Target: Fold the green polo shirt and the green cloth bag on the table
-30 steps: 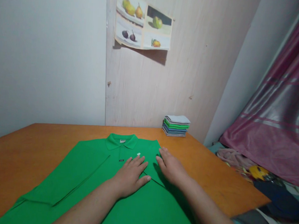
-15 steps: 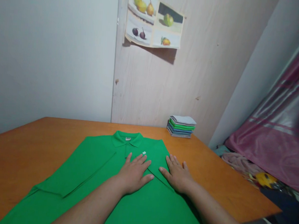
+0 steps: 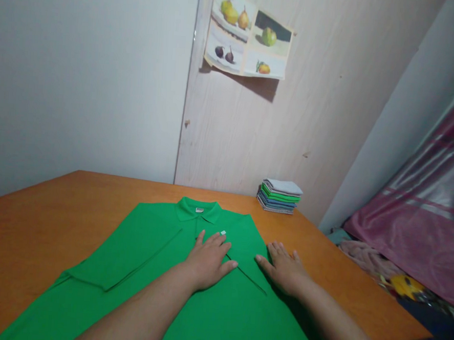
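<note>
Green shirt (image 3: 218, 313) lies on orange table (image 3: 86, 212), apparent curtain (image 3: 423, 223) at right.

Shirt (image 3: 218, 318) — bright green, table (image 3: 78, 217) — orange, pink curtain (image 3: 411, 237)

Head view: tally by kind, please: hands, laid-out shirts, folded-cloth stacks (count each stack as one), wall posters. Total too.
Hands: 2 (left hand, right hand)
Laid-out green shirt: 1
Folded-cloth stack: 1
Fruit poster: 1
Total: 5
</note>
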A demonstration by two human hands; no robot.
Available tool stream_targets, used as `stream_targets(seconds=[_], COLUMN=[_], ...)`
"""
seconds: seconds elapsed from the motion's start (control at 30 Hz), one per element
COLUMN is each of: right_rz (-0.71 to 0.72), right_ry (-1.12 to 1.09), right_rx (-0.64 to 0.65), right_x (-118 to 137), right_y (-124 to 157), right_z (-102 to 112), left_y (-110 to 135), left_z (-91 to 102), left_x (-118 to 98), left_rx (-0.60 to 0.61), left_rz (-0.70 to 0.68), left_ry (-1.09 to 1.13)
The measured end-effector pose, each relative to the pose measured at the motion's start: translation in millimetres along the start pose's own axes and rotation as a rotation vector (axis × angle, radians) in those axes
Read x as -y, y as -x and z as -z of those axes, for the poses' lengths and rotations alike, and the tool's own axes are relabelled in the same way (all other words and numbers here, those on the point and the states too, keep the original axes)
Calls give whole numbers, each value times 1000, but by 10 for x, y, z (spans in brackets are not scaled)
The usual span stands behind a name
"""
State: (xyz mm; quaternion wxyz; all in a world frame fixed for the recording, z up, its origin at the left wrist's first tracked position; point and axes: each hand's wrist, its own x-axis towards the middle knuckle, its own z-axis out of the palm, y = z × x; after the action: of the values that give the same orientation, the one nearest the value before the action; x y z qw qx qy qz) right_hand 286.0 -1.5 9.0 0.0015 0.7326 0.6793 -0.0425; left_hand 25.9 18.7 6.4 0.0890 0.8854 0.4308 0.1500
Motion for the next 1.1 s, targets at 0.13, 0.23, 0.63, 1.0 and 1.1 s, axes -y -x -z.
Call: stream_targets(seconds=[0.13, 0.23, 0.63, 1.0, 1.1], right_rz=[112, 191, 90, 16, 6], right_ry=[-101, -125, -67, -41, -44], right_rx=[-93, -91, 5, -12, -14], right_x=[236, 380, 541, 690, 697], right_y=[-191, -299, -712, -1158, -1221], right_z=[0, -94, -34, -109, -129], left_y=[-9, -5, -8, -4, 5], left_z=[-35, -49, -9, -38, -35], left_x=[20, 31, -29, -35, -42], left_rx=[-13, -16, -1, -1, 13], left_rz=[0, -4, 29, 38, 47], left_ry=[-18, -18, -4, 8, 9])
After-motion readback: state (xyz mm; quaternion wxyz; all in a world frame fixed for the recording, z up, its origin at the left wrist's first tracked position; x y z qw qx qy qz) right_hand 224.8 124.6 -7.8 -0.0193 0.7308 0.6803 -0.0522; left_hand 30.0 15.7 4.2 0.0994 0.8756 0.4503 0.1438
